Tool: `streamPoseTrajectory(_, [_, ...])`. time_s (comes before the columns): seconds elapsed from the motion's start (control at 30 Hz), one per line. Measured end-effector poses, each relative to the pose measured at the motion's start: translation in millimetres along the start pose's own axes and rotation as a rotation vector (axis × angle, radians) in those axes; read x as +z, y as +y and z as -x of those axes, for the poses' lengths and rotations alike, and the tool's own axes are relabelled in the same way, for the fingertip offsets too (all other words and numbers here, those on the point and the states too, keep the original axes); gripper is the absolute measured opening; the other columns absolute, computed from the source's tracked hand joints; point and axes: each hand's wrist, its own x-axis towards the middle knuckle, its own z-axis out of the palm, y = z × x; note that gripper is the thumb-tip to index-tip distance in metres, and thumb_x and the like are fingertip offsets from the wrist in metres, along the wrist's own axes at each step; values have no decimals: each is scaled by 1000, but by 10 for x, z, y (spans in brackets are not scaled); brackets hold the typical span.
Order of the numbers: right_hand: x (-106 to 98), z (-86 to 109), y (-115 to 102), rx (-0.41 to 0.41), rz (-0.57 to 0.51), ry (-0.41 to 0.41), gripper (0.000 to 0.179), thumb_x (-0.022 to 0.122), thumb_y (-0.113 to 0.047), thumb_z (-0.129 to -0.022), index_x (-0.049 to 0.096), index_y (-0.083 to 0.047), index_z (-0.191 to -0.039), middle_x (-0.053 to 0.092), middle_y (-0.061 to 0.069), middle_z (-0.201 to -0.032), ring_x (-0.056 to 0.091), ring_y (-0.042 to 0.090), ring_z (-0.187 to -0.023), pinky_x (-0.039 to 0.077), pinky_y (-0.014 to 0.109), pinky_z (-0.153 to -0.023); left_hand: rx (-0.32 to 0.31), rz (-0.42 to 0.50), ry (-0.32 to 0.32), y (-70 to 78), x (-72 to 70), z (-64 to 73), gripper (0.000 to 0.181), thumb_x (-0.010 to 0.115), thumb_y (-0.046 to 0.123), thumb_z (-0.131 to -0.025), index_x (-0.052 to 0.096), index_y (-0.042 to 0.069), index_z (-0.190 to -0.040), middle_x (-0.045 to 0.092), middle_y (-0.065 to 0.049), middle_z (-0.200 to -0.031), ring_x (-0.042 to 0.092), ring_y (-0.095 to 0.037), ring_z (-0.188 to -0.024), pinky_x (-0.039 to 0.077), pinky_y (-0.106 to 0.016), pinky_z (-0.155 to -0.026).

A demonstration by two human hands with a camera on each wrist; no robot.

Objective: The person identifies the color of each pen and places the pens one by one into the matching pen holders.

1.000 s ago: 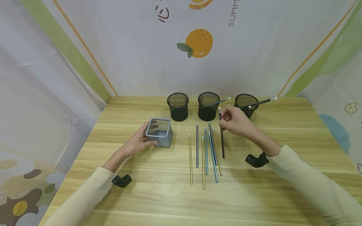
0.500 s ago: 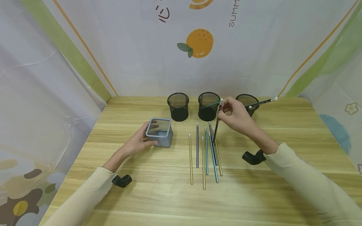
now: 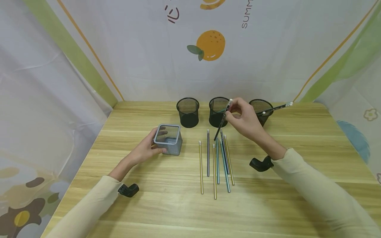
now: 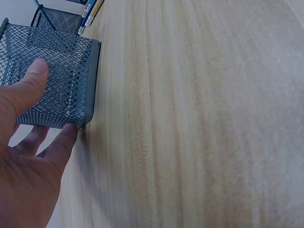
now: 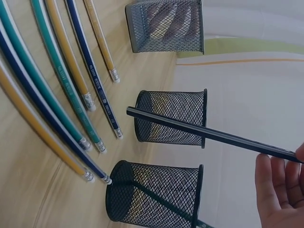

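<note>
My left hand (image 3: 144, 151) holds a grey square mesh pen holder (image 3: 175, 149) upright on the table, thumb on the near side and fingers on the left and behind. In the left wrist view the thumb lies along the mesh wall (image 4: 71, 66). Between thumb and fingertips my right hand (image 3: 246, 119) pinches a black pencil (image 3: 221, 125) near its white eraser end. The pencil hangs tilted, lower end toward the left, above the table and in front of the middle black round mesh cup (image 3: 215, 121). In the right wrist view the black pencil (image 5: 204, 130) crosses in front of another round cup (image 5: 171, 102).
Several gold, dark blue and teal pencils (image 3: 208, 155) lie on the wooden table (image 3: 166, 198), erasers away from me. Three round cups line the back: left (image 3: 189, 119), middle with a teal pencil, right (image 3: 266, 115) with black pencils (image 3: 278, 107) sticking out rightward. A printed curtain (image 3: 154, 59) hangs behind.
My right hand has lifted the black pencil off the table and moved it up and left, tilting its lower end leftward. My left hand and the grey holder have stayed put.
</note>
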Motion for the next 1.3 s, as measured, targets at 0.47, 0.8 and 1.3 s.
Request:
streamPoseTrajectory(0.47, [118,-154,-44,-85,1,43,11,58,6,-98,52,9,-108,55,15,-104,59,22,-90,57,22,-77,5,5,-5,-12,0,-9,86,73,-11,-88,24,2,-157,35,-29,-154,39,-45,-139,39,-54,-111])
streamPoseTrajectory(0.8, [249,-360,-116,-170,-32,48,13,56,10,-98,50,10,-109,55,17,-103,58,23,-90,56,24,-75,10,2,-3,-20,-1,-8,87,73,-11,-88,23,3,-157,36,-29,-153,39,-44,-139,39,-54,-111])
streamPoseTrajectory(1.3, [379,-634,-262,-298,-16,100,13,55,11,-98,50,12,-109,54,20,-108,63,24,-97,58,33,-85,9,5,-6,-23,-7,-8,87,73,-11,-88,22,2,-157,35,-29,-154,39,-45,-139,38,-55,-111])
